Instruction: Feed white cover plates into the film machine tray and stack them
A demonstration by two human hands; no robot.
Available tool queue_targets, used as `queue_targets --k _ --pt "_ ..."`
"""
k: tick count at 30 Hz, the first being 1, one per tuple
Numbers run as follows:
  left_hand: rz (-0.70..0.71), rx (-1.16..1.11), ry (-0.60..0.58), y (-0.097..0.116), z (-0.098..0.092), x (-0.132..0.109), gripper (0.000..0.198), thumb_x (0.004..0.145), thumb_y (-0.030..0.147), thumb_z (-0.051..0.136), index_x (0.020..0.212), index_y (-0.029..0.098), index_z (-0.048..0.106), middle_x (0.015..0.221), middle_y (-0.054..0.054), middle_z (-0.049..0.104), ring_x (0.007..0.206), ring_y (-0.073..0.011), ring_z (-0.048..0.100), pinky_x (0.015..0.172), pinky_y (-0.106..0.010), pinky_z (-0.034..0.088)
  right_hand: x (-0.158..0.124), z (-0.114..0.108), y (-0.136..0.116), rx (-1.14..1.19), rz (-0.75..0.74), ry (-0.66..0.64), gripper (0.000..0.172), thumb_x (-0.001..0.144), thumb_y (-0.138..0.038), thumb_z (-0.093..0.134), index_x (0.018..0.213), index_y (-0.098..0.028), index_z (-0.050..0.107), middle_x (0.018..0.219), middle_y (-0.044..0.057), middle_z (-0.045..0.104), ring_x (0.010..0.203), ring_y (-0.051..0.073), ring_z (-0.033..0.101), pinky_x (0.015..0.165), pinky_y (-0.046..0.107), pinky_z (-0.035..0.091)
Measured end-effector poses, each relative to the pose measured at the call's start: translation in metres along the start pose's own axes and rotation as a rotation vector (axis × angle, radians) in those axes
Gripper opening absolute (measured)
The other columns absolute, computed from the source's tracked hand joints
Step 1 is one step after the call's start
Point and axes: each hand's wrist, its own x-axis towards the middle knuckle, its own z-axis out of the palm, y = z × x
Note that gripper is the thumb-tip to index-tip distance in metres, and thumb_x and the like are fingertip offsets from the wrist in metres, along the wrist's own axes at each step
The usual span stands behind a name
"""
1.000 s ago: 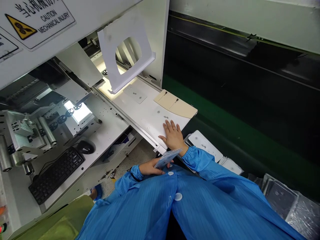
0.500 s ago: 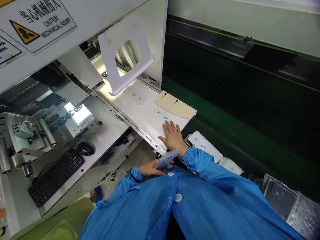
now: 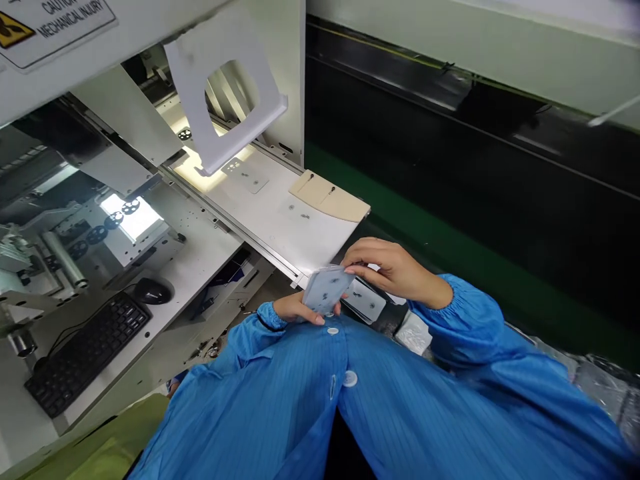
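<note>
Beside the machine tray [image 3: 273,217], left hand [image 3: 293,311] gripping white card stack [image 3: 326,291], right hand [image 3: 400,270] pinching its edge

- A white sign [image 3: 60,23] on the machine housing, upper left of the frame, reads "CAUTION MECHANICAL INJURY" in black capitals
- A yellow warning triangle [image 3: 10,30] with a black symbol stands at that sign's left end, cut by the frame edge
- The stack of cards [image 3: 327,290] in the left hand [image 3: 295,310], at centre frame, bears small dark marks, too small to read

Left hand [image 3: 295,310] mostly hidden behind card stack [image 3: 327,288]; warning sign [image 3: 50,20] cropped.
</note>
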Motion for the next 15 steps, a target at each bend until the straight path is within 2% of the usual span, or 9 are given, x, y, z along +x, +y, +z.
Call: queue_targets --k 4,7,9,11,13,15 --pt "0.016 -0.011 -0.074 0.001 0.014 0.012 0.070 0.057 0.025 0.077 0.122 0.014 0.053 0.096 -0.007 0.060 0.081 -0.0146 0.053 0.078 -0.029 0.039 -0.015 -0.007 -0.016 -0.194 -0.061 0.031 0.013 0.090 -0.025 0.050 0.092 -0.017 0.061 0.083 0.006 0.066 0.078 0.015 0.059 0.072 0.030 0.049" --pt "0.040 -0.013 -0.160 -0.006 0.023 0.021 0.078 0.058 0.040 0.077 0.126 0.013 0.050 0.102 -0.010 0.059 0.080 -0.0147 0.053 0.073 -0.028 0.042 -0.031 -0.015 -0.029 -0.401 -0.110 0.073 0.018 0.092 -0.018 0.041 0.089 -0.017 0.058 0.080 0.006 0.064 0.075 0.015 0.058 0.066 0.028 0.048" --pt "0.066 -0.042 -0.242 -0.013 0.030 0.028 0.094 0.053 0.061 0.073 0.128 0.011 0.046 0.108 -0.014 0.057 0.092 -0.0218 0.054 0.077 -0.033 0.045 -0.042 -0.021 -0.044 -0.537 -0.144 0.064 0.022 0.091 -0.012 0.035 0.088 -0.016 0.057 0.080 0.007 0.063 0.074 0.015 0.056 0.063 0.028 0.047" --pt "0.102 -0.072 -0.303 -0.020 0.038 0.036 0.112 0.046 0.080 0.062 0.129 0.008 0.042 0.114 -0.019 0.054 0.109 -0.0323 0.048 0.082 -0.041 0.046 -0.052 -0.028 -0.064 -0.623 -0.159 0.046 0.024 0.089 -0.009 0.033 0.088 -0.016 0.055 0.082 0.008 0.062 0.075 0.015 0.054 0.063 0.028 0.045" --pt "0.126 -0.089 -0.332 -0.028 0.047 0.046 0.120 0.045 0.088 0.050 0.131 0.006 0.038 0.123 -0.023 0.048 0.119 -0.0391 0.040 0.082 -0.045 0.046 -0.062 -0.035 -0.084 -0.639 -0.162 0.039 0.021 0.088 -0.008 0.035 0.088 -0.017 0.054 0.082 0.008 0.061 0.074 0.015 0.053 0.063 0.028 0.044" --pt "0.155 -0.097 -0.324 -0.034 0.058 0.055 0.117 0.049 0.090 0.044 0.131 0.006 0.038 0.129 -0.025 0.044 0.122 -0.0415 0.036 0.078 -0.044 0.048 -0.072 -0.040 -0.103 -0.628 -0.171 0.038 0.018 0.087 -0.008 0.037 0.087 -0.018 0.053 0.081 0.007 0.060 0.073 0.015 0.051 0.063 0.028 0.043"
